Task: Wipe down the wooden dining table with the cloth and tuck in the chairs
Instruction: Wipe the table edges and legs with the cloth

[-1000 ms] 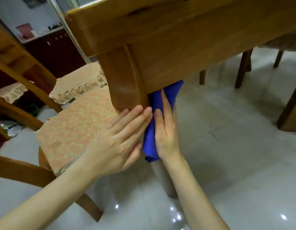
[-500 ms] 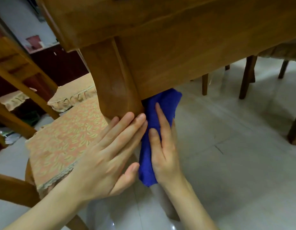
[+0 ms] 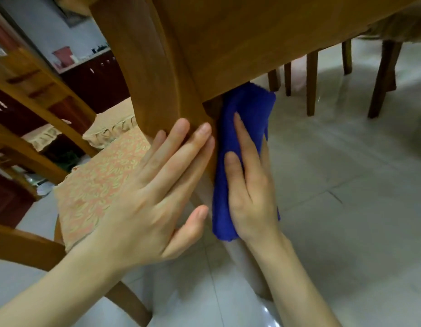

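Hands first: the person's left hand [image 3: 143, 208] lies flat and open on the thick brown wooden leg [image 3: 152, 79] of the dining surface [image 3: 252, 38], fingers straight and close together, thumb spread out low. Over on the other side, the right hand [image 3: 252, 197] is open too, fingers stretched out, pressing a folded bright blue fuzzy cloth [image 3: 249, 107] against the right face of that same leg, not curled round it as far as the view shows. Cloth runs lengthwise along the leg, top end tucked right up under the wooden apron, bottom end poking out below the heel of the hand. Just left of the leg sits a wooden chair [image 3: 23, 244] with a peach leaf-patterned seat cushion [image 3: 98, 185]. Further back on the right, dark wooden legs of other chairs [image 3: 312, 83] stand on the glossy pale tiled floor [image 3: 346, 208], well apart from both hands.
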